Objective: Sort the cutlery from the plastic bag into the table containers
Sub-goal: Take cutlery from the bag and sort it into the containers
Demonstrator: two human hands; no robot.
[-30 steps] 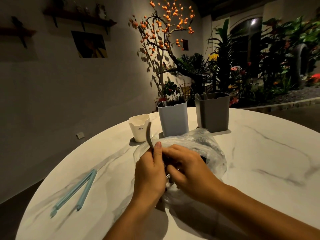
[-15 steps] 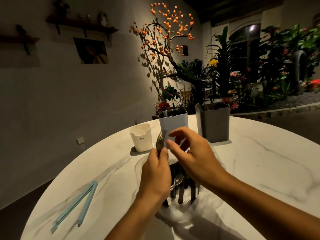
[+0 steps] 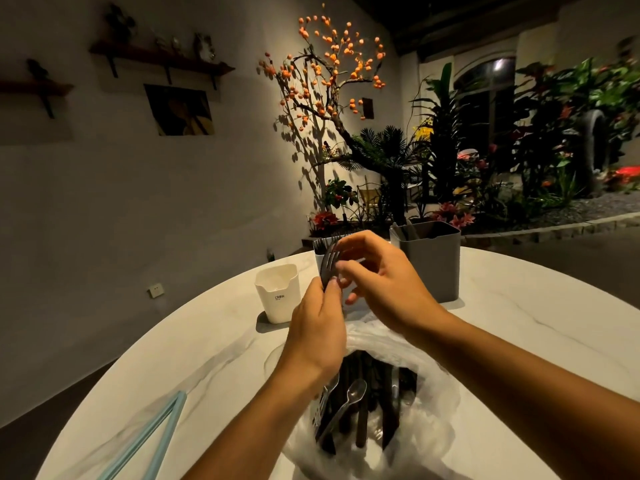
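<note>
Both forearms and hands point(image 3: 346, 299) are bare, with short fingernails.

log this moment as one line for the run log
left hand: pinches black fork | right hand: fingers at fork | plastic bag: open, cutlery inside | containers: behind hands

Both forearms are reaching in from about 6 and 4 o'clock, meeting at the centre. The left hand point(image 3: 317, 327) is raised, its grip pinching something dark between thumb and fingertips. The right hand point(image 3: 379, 282) is hovering just at its 1 o'clock, fingers loosely curled, touching the same piece.
</note>
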